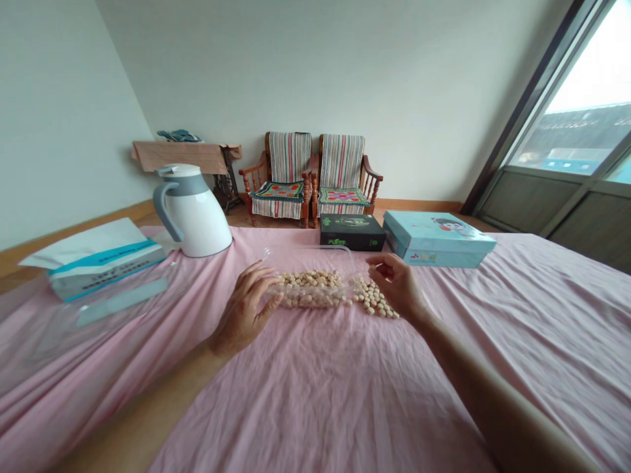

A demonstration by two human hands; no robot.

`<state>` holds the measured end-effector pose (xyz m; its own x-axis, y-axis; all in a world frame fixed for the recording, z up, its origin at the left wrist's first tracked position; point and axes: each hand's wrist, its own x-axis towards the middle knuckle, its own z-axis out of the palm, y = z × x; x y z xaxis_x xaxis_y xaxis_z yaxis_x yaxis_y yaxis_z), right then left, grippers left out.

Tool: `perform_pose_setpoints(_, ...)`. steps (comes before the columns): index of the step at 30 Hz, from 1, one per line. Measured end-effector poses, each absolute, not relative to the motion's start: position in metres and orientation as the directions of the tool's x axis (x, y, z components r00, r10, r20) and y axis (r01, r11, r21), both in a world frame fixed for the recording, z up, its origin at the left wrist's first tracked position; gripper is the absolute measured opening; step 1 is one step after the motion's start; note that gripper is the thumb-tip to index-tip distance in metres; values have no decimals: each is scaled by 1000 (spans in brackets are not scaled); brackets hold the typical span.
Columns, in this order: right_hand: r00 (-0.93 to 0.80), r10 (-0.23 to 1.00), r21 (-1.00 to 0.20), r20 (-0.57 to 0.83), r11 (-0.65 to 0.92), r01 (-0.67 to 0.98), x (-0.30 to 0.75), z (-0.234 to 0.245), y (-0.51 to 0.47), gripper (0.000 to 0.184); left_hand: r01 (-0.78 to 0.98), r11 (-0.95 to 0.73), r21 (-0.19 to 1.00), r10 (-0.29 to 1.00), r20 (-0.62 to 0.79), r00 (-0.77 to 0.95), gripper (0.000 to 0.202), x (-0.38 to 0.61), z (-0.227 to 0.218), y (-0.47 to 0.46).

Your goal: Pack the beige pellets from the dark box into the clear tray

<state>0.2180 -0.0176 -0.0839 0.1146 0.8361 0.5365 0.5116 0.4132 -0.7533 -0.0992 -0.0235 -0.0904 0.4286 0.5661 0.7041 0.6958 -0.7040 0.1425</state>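
Note:
A clear plastic box [315, 297] full of small, round beige pieces lies on the pink cloth in front of me. Its transparent lid [340, 249] seems to stand open at the far side. My left hand [251, 302] grips the box's left end, thumb on the near side and fingers over the far side. Just right of the box lies a loose pile of the same beige pieces [375, 301]. Above that pile, my right hand [398, 282] is closed in a pinch, with what looks like one beige piece at its fingertips. The fingers partly hide it.
A white and grey thermos jug [197, 213] stands at the back left, beside a tissue pack [106, 263] and a flat clear plastic sheet [123, 302]. A black box [352, 232] and a light blue box [438, 240] stand behind my right hand. Two chairs are beyond.

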Motion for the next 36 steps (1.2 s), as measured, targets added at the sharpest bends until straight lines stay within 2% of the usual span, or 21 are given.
perform_pose_setpoints(3, 18, 868, -855, 496, 485, 181, 206, -73, -24, 30, 697, -702, 147, 569, 704, 424, 23, -99, -92, -23)
perform_pose_setpoints(4, -1, 872, -866, 489, 486, 120, 204, -72, -25, 32, 698, -700, 150, 572, 703, 423, 23, -100, -92, -22)
perform_pose_setpoints(6, 21, 878, -874, 478, 474, 107, 205, -76, -23, 29, 700, -698, 153, 576, 700, 422, 24, -100, -93, -22)
perform_pose_setpoints(8, 86, 883, -870, 462, 432, 237, 212, -83, -20, 24, 701, -696, 151, 578, 698, 423, 24, -101, -94, -21)
perform_pose_setpoints(10, 84, 891, -802, 447, 357, 479, 220, -89, -18, 17, 702, -697, 146, 576, 697, 427, 23, -101, -94, -21)
perform_pose_setpoints(12, -13, 909, -635, 416, 301, 711, 223, -92, -21, 12, 701, -698, 143, 574, 698, 429, 23, -101, -93, -21)
perform_pose_setpoints(14, -141, 921, -455, 364, 307, 836, 221, -91, -27, 12, 701, -699, 144, 572, 700, 427, 23, -101, -93, -21)
perform_pose_setpoints(16, -216, 920, -326, 328, 325, 888, 215, -88, -34, 14, 700, -698, 148, 572, 704, 422, 23, -101, -92, -21)
perform_pose_setpoints(19, -227, 930, -194, 287, 289, 938, 205, -86, -40, 15, 697, -702, 146, 568, 705, 425, 22, -101, -92, -22)
perform_pose_setpoints(24, -228, 936, -100, 270, 262, 960, 199, -86, -42, 13, 697, -704, 137, 563, 706, 430, 23, -100, -92, -22)
perform_pose_setpoints(27, -184, 927, -156, 327, 245, 957, 204, -84, -40, 13, 699, -701, 140, 569, 701, 431, 23, -100, -92, -22)
perform_pose_setpoints(30, -4, 903, -378, 429, 184, 907, 211, -81, -33, 9, 700, -699, 147, 573, 701, 425, 23, -100, -92, -22)
perform_pose_setpoints(33, 95, 874, -696, 477, 310, 647, 212, -78, -26, 13, 700, -697, 153, 578, 698, 423, 23, -100, -92, -21)
perform_pose_setpoints(36, 85, 878, -846, 471, 423, 324, 209, -75, -24, 28, 701, -696, 156, 577, 703, 416, 23, -100, -92, -21)
